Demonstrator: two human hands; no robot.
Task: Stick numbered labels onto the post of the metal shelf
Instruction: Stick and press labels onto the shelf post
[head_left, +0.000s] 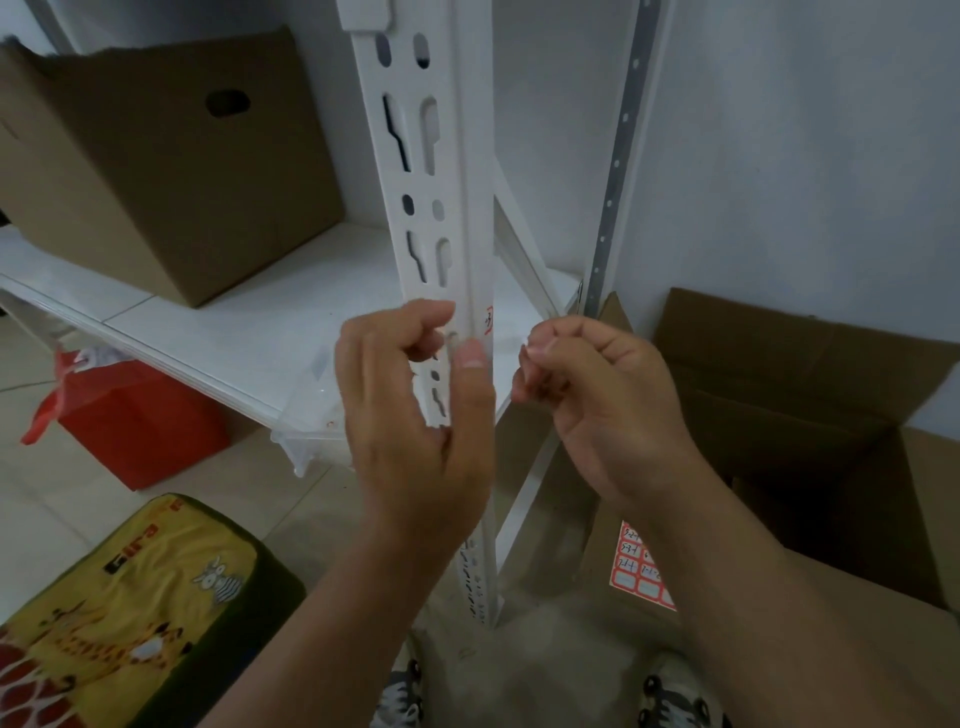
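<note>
White slotted metal post (447, 171), red-edged label (488, 321) stuck on; left hand (415, 410) pinching clear tape (498, 345), right hand (597, 395) too

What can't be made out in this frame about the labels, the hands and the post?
- Label on the post, head view: number too small and blurred to read.
- Label sheet on the open box: partly covered by the right forearm; handwriting too small.
- Left hand and right hand: something thin and clear seems pinched between them; what it is stays unclear.
- Post: its top is cut off by the frame edge, its middle hidden behind the left hand.
</note>
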